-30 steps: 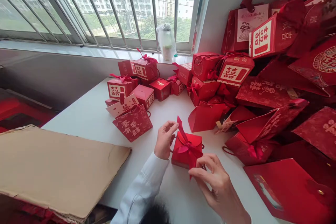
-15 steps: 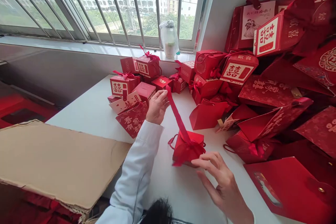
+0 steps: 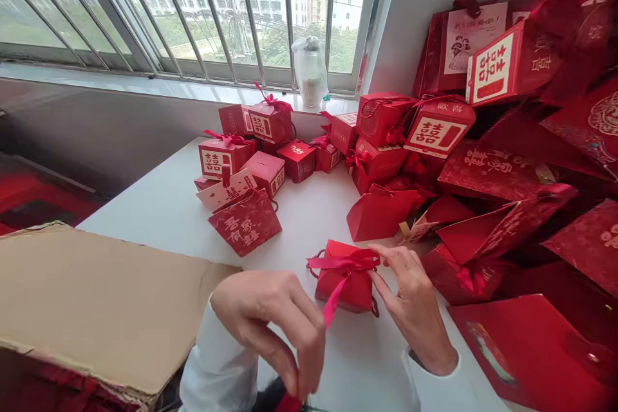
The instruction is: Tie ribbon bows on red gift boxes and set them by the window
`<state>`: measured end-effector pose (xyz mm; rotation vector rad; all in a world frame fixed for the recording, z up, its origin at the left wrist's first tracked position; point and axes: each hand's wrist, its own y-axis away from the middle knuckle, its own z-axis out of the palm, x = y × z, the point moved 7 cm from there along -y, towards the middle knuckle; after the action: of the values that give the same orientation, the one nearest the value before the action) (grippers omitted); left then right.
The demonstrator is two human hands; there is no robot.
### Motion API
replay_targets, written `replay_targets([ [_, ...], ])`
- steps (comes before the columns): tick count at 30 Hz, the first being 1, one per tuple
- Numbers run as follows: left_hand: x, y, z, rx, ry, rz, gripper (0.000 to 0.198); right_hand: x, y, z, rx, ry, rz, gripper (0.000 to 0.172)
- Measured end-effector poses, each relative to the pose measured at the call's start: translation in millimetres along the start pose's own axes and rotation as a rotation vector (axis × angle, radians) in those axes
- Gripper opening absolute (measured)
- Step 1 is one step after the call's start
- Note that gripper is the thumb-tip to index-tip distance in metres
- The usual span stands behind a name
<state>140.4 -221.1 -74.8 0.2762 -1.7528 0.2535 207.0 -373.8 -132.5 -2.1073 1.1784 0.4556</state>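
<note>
Pinching one tail of a ribbon (image 3: 333, 306) with the fingertips of the left hand (image 3: 270, 312), in front of a red box (image 3: 360, 291) on the tabletop (image 3: 306, 219); with the right hand (image 3: 410, 290) at the box's right edge, thumb and forefinger parted around the ribbon's loop, impossible to tell if gripping. Beside a pile (image 3: 497, 170) of red packaging at right; with cardboard (image 3: 101, 296) at left, more boxes (image 3: 263, 168) behind, and beyond them a barred window (image 3: 217, 38).

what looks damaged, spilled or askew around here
The cardboard at left looks worn: its near edge is ragged. The red boxes heaped at right tilt at mixed angles. No spill shows; the small box at the right hand looks undamaged.
</note>
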Motion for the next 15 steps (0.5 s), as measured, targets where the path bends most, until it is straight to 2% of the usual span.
replay_targets([
  [1, 2, -7, 2.9, -0.039, -0.042, -0.036, 0.020, -2, -5, 2, -0.002, 0.022, -0.008, 0.022],
  [3, 2, -19, -0.5, 0.044, -0.158, -0.102, 0.020, 0, -12, -1, 0.038, 0.001, 0.017, 0.017],
  [5, -6, -23, -12.1, 0.268, -0.295, -0.199, 0.021, 10, -16, -9, 0.136, -0.089, 0.115, 0.014],
  [7, -19, -19, -26.6, 0.562, -0.428, -0.305, 0.019, 28, -13, -13, 0.205, -0.272, 0.256, 0.013],
  [9, -33, -13, -36.8, 0.837, -0.538, -0.409, 0.016, 47, -8, -10, 0.237, -0.550, 0.392, 0.018],
  [11, -48, -11, -40.4, 1.017, -0.605, -0.498, 0.014, 60, -3, -2, 0.263, -0.838, 0.514, 0.023],
  [13, -59, -15, -40.4, 1.082, -0.626, -0.537, 0.011, 63, -3, 4, 0.304, -1.039, 0.605, 0.024],
  [15, -65, -22, -39.9, 1.075, -0.626, -0.529, 0.007, 53, -11, 5, 0.326, -1.146, 0.619, 0.023],
])
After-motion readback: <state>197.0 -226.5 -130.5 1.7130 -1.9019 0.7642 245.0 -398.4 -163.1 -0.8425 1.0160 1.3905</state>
